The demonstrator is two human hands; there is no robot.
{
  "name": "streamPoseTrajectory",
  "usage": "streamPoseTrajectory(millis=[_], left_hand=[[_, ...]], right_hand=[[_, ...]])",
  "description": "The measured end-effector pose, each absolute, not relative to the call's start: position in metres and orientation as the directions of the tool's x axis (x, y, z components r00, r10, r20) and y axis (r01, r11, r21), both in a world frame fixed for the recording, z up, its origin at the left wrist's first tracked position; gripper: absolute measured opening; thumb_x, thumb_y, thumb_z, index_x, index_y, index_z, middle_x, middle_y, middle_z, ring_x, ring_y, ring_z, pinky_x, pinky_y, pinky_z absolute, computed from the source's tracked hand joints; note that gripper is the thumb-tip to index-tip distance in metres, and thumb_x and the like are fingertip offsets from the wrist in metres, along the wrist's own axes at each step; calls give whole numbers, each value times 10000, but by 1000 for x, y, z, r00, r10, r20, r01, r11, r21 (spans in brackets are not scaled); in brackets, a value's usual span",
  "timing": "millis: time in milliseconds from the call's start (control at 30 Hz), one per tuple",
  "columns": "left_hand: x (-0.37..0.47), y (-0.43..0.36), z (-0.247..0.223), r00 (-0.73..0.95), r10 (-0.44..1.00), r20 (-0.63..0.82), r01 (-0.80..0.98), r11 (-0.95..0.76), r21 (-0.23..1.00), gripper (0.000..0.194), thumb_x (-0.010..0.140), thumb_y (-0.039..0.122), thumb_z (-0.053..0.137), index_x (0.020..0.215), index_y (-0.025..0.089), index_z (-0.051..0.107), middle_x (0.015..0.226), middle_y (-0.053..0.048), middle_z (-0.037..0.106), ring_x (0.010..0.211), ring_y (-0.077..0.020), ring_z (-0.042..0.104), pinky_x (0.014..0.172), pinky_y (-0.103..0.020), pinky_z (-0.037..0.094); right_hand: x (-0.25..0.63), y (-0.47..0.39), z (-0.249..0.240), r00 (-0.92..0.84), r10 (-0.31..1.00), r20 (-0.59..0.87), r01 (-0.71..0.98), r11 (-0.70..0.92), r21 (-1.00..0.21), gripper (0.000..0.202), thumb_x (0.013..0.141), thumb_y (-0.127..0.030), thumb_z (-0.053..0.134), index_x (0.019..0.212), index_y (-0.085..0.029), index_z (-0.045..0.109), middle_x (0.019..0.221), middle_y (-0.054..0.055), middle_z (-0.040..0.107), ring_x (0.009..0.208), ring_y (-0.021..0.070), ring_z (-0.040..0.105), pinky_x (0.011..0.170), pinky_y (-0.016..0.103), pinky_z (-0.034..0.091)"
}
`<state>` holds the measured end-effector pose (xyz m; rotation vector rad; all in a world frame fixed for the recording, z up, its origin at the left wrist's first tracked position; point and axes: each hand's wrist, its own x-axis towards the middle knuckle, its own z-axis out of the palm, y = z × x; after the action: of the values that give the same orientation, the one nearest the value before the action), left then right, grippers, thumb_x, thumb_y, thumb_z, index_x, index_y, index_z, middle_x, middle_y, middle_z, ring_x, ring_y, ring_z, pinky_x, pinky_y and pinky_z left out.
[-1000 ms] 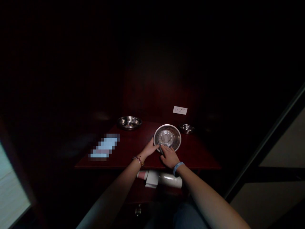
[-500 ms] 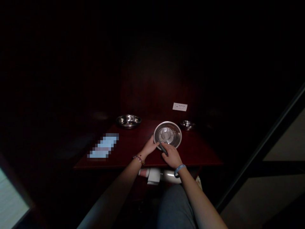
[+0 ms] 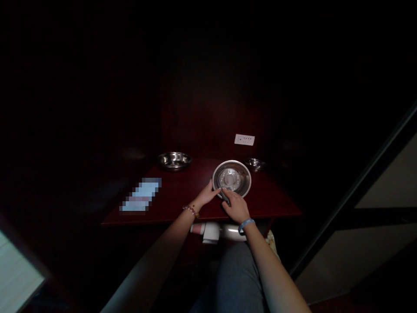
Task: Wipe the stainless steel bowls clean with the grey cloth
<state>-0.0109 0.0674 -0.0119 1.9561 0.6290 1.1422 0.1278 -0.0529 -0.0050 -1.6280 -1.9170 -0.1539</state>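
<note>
A metal bowl (image 3: pixel 243 176) is tilted towards me above the dark red table (image 3: pixel 182 200). My left hand (image 3: pixel 207 193) grips its lower left rim, thumb inside the edge. My right hand (image 3: pixel 236 206) is closed on a dark grey object (image 3: pixel 225 196) at the bowl's near rim; what the object is cannot be made out. A beaded bracelet is on my left wrist and a blue band on my right. Two more metal bowls stand at the back of the table, a wide one (image 3: pixel 175 161) on the left and a smaller one (image 3: pixel 256 164) on the right.
A pixelated bright rectangle (image 3: pixel 140 195) lies on the table's left side. A white socket panel (image 3: pixel 244 139) is on the back wall. Below the table edge are a pinkish cup (image 3: pixel 197 228), a white box (image 3: pixel 211 232) and a pale cylinder (image 3: pixel 230 232).
The view has shifted slightly, so the table and back bowls appear higher. The held bowl and both hands have moved a little to the right, with the same grip.
</note>
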Motion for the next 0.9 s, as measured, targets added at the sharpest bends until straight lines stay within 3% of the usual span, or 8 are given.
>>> streamPoseTrajectory(millis=[367, 600, 900], left_hand=[[-6, 76, -18, 498, 697, 516, 21, -604, 796, 595, 823, 301, 589, 1366, 160, 390, 1362, -125, 534, 1264, -243, 494, 1121, -417, 332], [-5, 74, -15, 474, 743, 473, 82, -571, 817, 506, 813, 289, 582, 1276, 130, 454, 1295, -136, 586, 1207, -262, 544, 1092, -434, 364], [-7, 73, -15, 502, 709, 495, 31, -586, 809, 581, 820, 300, 587, 1357, 155, 419, 1357, -111, 545, 1276, -248, 479, 1135, -410, 303]], right_hand=[[130, -56, -4, 4, 843, 538, 963, 141, -228, 393, 923, -301, 452, 1289, -240, 581, 1307, 48, 622, 1239, 168, 537, 1108, 367, 320], [112, -55, -2, 133, 834, 535, 966, 13, -260, 400, 915, -286, 456, 1280, -184, 585, 1286, 93, 631, 1232, 193, 532, 1083, 345, 336], [121, -56, -9, 114, 832, 543, 941, 85, -328, 417, 904, -294, 472, 1298, -209, 579, 1310, 64, 615, 1251, 199, 516, 1092, 346, 347]])
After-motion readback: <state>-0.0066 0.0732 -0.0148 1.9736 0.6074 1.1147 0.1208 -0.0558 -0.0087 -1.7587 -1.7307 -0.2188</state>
